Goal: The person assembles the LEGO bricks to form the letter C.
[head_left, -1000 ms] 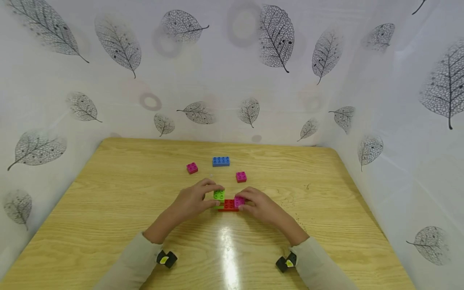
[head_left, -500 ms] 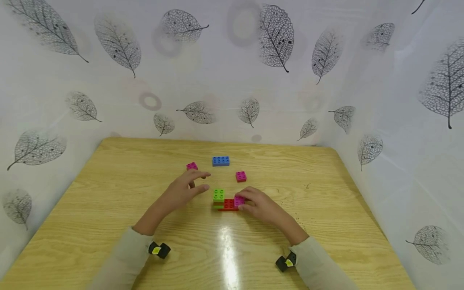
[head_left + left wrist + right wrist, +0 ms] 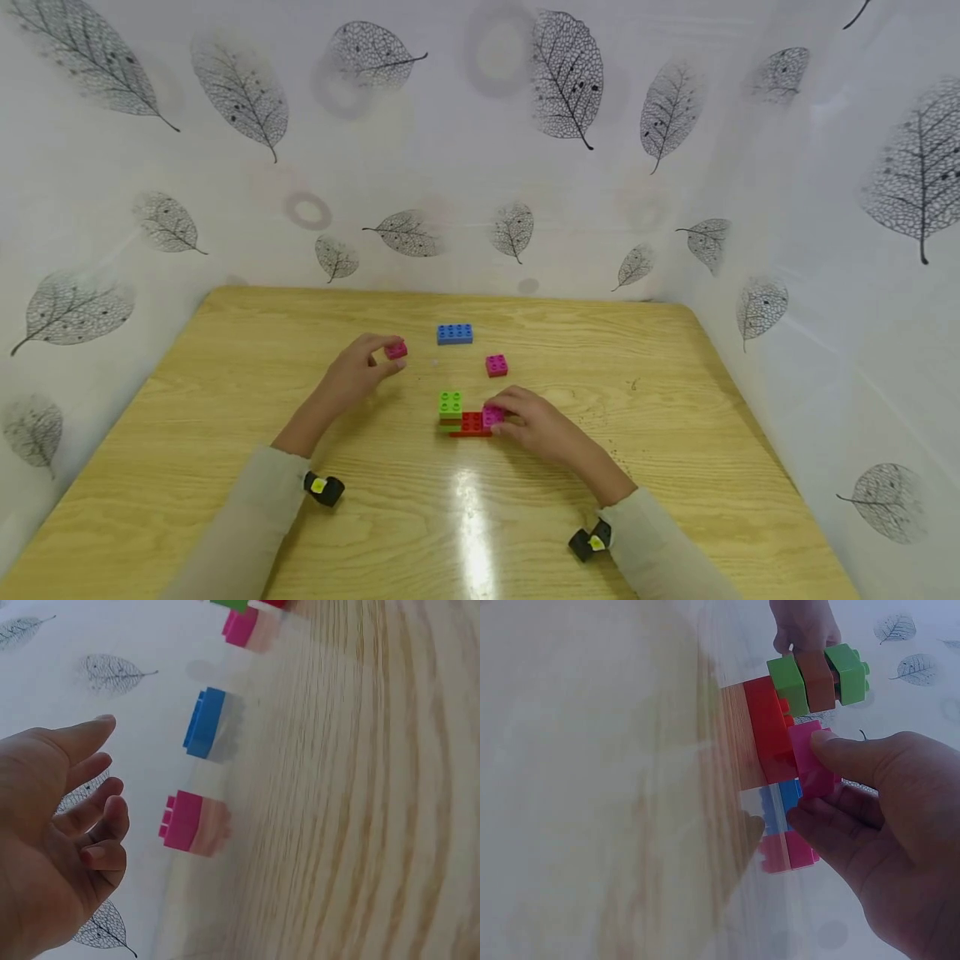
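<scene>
Two hands among bricks: one gripping, one reaching.
Nearest, at the middle of the table (image 3: pixel 637 533), well in from both side edges: red brick (image 3: pixel 471 422), with lower green brick (image 3: pixel 788 686), brown brick (image 3: pixel 816 680) and upper green brick (image 3: pixel 451 405) stacked at its left end. Right hand (image 3: pixel 538 427) pinches the held pink brick (image 3: pixel 810 761) at the red brick's right end; full seating, cannot tell. Farther back: loose pink brick (image 3: pixel 496 366), untouched. Leftward and beyond, left hand (image 3: pixel 349 372), fingers parted about the outer pink brick (image 3: pixel 396 351); contact unclear. Last, blue brick (image 3: pixel 454 335), closest to the table's far edge. Judgement: best to take the outer pink brick low, by opposite sides, studs up, the right hand steadying the red brick; any press should go straight down, so the stack doesn't tip.
</scene>
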`<state>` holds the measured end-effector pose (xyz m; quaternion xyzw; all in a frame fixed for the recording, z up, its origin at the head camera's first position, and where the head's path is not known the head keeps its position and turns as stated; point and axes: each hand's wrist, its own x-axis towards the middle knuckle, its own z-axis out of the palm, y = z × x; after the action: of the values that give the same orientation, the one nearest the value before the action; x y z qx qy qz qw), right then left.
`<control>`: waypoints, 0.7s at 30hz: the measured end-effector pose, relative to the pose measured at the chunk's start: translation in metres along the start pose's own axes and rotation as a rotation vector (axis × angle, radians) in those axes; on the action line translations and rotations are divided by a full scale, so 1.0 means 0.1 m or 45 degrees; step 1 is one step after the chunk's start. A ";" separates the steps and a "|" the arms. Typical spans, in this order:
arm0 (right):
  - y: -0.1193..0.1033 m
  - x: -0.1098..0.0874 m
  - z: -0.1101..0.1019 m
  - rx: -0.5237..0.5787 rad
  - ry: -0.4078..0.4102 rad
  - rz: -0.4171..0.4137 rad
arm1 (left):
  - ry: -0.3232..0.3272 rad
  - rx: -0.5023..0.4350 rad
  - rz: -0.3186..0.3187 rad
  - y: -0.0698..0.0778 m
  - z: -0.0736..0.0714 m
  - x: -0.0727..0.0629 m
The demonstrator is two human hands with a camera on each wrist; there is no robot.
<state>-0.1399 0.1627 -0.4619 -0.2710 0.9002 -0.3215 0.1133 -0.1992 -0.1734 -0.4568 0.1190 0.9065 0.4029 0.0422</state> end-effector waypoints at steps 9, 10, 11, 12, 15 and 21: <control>0.01 0.00 0.00 -0.007 0.007 -0.008 | -0.014 0.095 -0.024 -0.19 -0.02 0.20; 0.00 0.00 0.00 -0.009 0.011 -0.011 | -0.018 0.106 -0.027 -0.20 -0.02 0.22; 0.00 0.00 0.00 -0.012 0.014 -0.014 | -0.019 0.120 -0.025 -0.21 -0.02 0.24; 0.00 -0.01 0.00 -0.012 0.016 -0.014 | -0.021 0.131 -0.030 -0.23 -0.02 0.26; -0.01 -0.01 0.01 -0.014 0.015 -0.009 | -0.044 0.164 -0.034 -0.26 -0.02 0.31; -0.01 -0.01 0.01 -0.010 0.016 -0.008 | -0.075 0.208 -0.044 -0.30 -0.01 0.38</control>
<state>-0.1379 0.1622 -0.4622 -0.2723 0.9013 -0.3200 0.1053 -0.2419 -0.1837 -0.4776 0.1183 0.9366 0.3233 0.0659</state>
